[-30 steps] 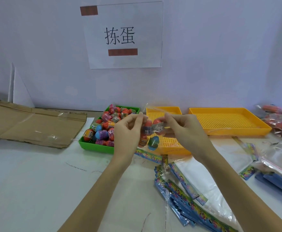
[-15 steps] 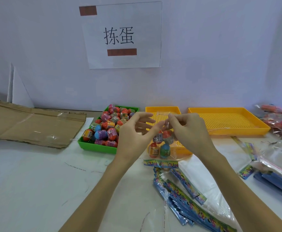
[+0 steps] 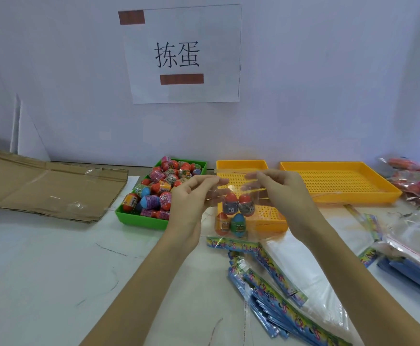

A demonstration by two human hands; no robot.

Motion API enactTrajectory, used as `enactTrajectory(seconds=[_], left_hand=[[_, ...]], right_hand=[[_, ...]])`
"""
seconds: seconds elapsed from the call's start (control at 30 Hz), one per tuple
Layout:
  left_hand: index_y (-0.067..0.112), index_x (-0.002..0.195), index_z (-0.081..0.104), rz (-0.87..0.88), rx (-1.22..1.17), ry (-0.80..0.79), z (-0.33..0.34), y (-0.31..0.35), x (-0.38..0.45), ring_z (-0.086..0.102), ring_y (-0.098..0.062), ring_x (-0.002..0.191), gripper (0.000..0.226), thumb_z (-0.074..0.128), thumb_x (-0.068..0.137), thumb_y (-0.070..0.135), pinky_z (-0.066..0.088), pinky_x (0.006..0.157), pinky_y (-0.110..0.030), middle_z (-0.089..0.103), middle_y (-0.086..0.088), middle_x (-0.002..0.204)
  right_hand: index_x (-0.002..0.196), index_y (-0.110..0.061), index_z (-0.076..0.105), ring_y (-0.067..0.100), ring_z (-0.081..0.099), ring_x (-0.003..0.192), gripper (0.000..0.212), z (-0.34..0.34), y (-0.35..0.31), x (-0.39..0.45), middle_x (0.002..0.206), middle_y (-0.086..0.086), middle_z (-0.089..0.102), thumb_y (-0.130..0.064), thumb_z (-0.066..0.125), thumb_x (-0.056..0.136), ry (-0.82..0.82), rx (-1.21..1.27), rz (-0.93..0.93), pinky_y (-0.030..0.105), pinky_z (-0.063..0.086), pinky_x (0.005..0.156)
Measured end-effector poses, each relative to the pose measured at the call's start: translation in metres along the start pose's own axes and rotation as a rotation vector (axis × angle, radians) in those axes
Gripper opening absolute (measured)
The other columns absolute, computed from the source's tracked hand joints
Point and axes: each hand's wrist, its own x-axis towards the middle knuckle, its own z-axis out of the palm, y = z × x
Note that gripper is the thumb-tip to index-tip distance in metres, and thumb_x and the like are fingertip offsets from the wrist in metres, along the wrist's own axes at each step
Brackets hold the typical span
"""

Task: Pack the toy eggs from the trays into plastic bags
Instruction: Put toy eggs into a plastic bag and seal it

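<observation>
left of the clear plastic bag (image 3: 233,216) sits the green tray (image 3: 139,218) heaped with toy eggs (image 3: 162,188), then the left hand (image 3: 191,203) and right hand (image 3: 282,198) each pinch the bag's top edge, four eggs (image 3: 235,216) hanging inside before the small yellow tray (image 3: 241,164).

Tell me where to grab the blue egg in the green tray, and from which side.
Come from above and pinch the blue egg across its rounded blue top. It lies near the front of the green tray, hemmed in by other eggs on its sides, so only the top shows free. Its lower half seems buried, so a side approach would likely knock its neighbours.
</observation>
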Motion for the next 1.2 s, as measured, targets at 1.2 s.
enactTrajectory(seconds=[1.2], left_hand=[[0.017, 0.102, 0.081, 0.148, 0.184, -0.099, -0.001, -0.002, -0.003, 0.078, -0.014, 0.095, 0.013, 0.079, 0.09, 0.011, 0.059, 0.078, -0.019, 0.082, -0.002, 0.093]], right_hand=[[0.099, -0.005, 0.076, 0.02, 0.068, 0.084, 0.006, 0.012, 0.011, -0.009, 0.094, 0.006, 0.073, -0.008, 0.073, 0.094, 0.102, -0.573, -0.805, 0.039, 0.059, 0.076]])
